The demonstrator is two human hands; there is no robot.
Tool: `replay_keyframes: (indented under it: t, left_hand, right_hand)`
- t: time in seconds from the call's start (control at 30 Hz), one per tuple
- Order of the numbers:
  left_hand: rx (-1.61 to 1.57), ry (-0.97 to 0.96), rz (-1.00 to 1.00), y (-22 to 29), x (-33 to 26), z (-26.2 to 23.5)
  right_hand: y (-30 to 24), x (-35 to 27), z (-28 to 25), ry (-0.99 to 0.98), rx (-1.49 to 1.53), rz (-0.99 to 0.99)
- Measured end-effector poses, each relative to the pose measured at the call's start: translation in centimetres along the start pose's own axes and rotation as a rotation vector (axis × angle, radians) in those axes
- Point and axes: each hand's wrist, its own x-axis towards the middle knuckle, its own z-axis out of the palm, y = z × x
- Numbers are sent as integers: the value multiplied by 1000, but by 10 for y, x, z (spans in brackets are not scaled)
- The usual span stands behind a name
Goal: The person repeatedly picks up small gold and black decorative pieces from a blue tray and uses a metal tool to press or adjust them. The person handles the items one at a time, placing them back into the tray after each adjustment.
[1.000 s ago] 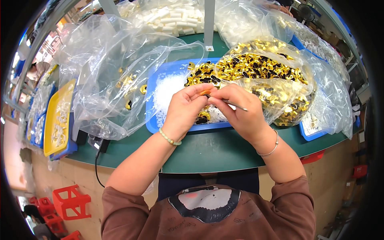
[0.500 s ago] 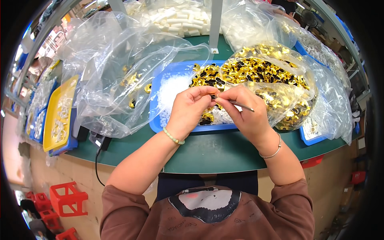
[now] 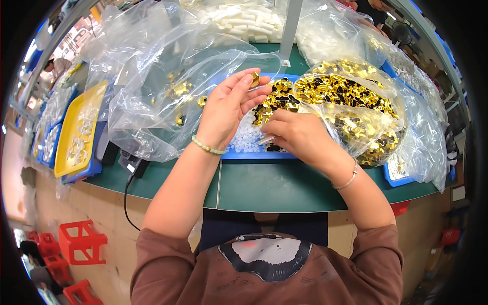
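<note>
Head view: the left hand [image 3: 226, 109] is raised above the blue tray [image 3: 239, 152], fingers spread and mostly extended, with a small gold ring piece [image 3: 254, 80] pinched between thumb and fingertip. The right hand [image 3: 300, 136] rests low over the tray, curled loosely, gripping a thin pale stick-like tool [image 3: 265, 140] whose tip lies over the small white bits [image 3: 247, 138] in the tray.

Location: the gold ring piece sits at the top of the left hand, clear of the tray and just beside the heap of gold and black pieces [image 3: 277, 99].

Orientation: the piece is too small to read a true long axis. It appears to stand on edge, with its broad face turned toward the right hand.

Risks, as judged from this moment:
- The pinch is a light fingertip hold. A slip would drop the piece into the heap below, where it could not be told from the others.
- The clear plastic bag [image 3: 168, 86] lies open just beside the left hand. A dropped piece could fall into its folds.
- The bulging bag of gold pieces [image 3: 356, 107] touches the right wrist. A sideways elbow move could tip it toward the desk [image 3: 284, 185] edge.
</note>
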Motion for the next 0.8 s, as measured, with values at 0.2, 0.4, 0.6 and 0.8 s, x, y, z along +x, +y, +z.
replay_keyframes:
  t: [0.2,0.4,0.6,0.8]
  left_hand:
    - [-144,-33,-60,-6,5,-12]
    - [-137,28,-97,-5,1,-7]
    - [56,-9,-37,-6,5,-2]
    - [69,10,0,-17,11,-14]
  right_hand:
    - [0,21,20,-201,18,-31]
    - [-13,19,21,-162,-174,-28]
    - [-13,19,33,-143,-291,38]
    - [-11,13,27,-60,-166,-53]
